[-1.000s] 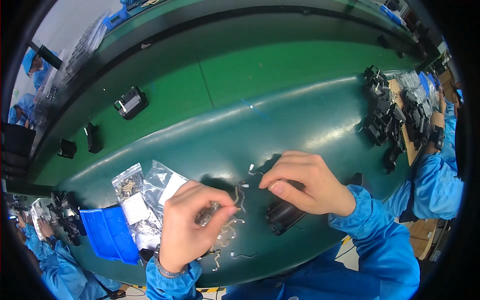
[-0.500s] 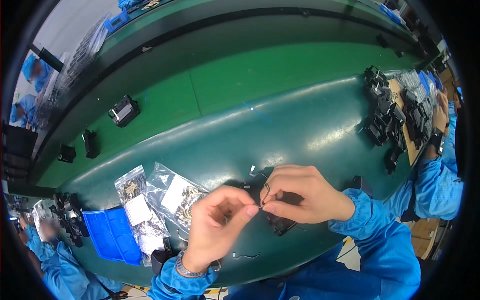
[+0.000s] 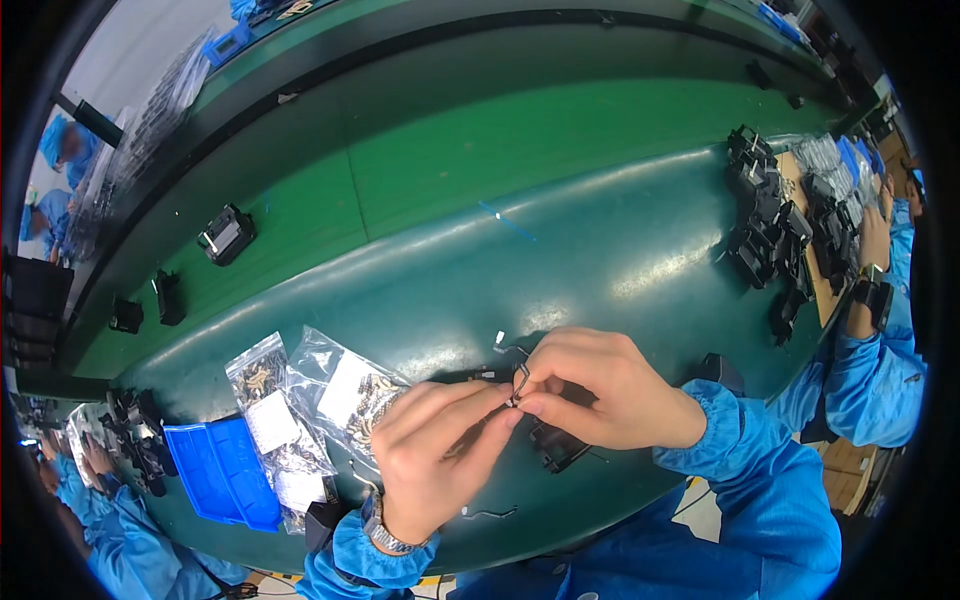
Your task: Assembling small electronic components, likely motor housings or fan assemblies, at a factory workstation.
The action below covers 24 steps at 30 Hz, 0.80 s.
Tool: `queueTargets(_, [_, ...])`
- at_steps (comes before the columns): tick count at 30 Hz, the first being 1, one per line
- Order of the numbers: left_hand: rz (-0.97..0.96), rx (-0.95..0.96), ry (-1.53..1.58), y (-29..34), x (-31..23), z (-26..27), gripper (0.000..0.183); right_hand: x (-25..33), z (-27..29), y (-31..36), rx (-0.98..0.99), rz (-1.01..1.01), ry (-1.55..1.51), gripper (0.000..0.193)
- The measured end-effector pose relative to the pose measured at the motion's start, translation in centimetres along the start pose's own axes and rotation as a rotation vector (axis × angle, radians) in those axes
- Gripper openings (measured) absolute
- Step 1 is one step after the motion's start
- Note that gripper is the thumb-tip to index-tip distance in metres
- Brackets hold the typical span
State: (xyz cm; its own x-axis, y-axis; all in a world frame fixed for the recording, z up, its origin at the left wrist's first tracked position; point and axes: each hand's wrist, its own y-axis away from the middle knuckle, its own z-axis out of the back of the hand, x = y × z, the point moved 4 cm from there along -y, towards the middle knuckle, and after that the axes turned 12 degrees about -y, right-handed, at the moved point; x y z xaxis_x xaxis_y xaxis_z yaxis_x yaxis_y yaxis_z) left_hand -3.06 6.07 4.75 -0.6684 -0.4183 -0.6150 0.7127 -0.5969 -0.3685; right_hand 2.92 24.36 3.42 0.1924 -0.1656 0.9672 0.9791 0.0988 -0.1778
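Note:
Both hands meet over the green table. My right hand [image 3: 612,392] pinches a short, thin black cable [image 3: 521,378] between thumb and fingertips. The thumb and fingers of my left hand [image 3: 436,452] close on the cable's small end, just left of the right thumb; the fingertips partly hide that end. Beneath the right hand sits a black plastic housing [image 3: 556,448], largely covered. A white connector [image 3: 500,338] on a dark lead lies beyond the fingertips. Nearer to me, another loose cable [image 3: 488,514] rests on the table.
To the left are a blue plastic bin [image 3: 220,470] and clear bags of small cables [image 3: 345,388]. Black housings [image 3: 228,235] sit on a green conveyor belt [image 3: 450,170] across the table. A heap of black parts [image 3: 765,220] stands at right, near a co-worker's blue sleeve [image 3: 875,370].
My left hand has turned, its fingers now extended over toward the cable's end. The right hand stays nearly in place. The housings on the belt have shifted left.

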Motion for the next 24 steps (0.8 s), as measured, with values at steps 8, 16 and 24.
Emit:
queueTargets(8, [0.076,0.031,0.082,0.3,0.3,-0.1,0.022,0.2,-0.2,0.0,0.010,0.130,0.108,0.015])
queueTargets(16, [-0.062,-0.065,-0.122,0.6,-0.2,0.5,0.015,0.2,-0.4,-0.1,-0.008,0.170,0.112,0.012])
queueTargets(24, [-0.037,-0.032,-0.076,0.4,-0.2,0.9,0.014,0.7,-0.3,-0.3,0.021,0.219,0.129,0.011])
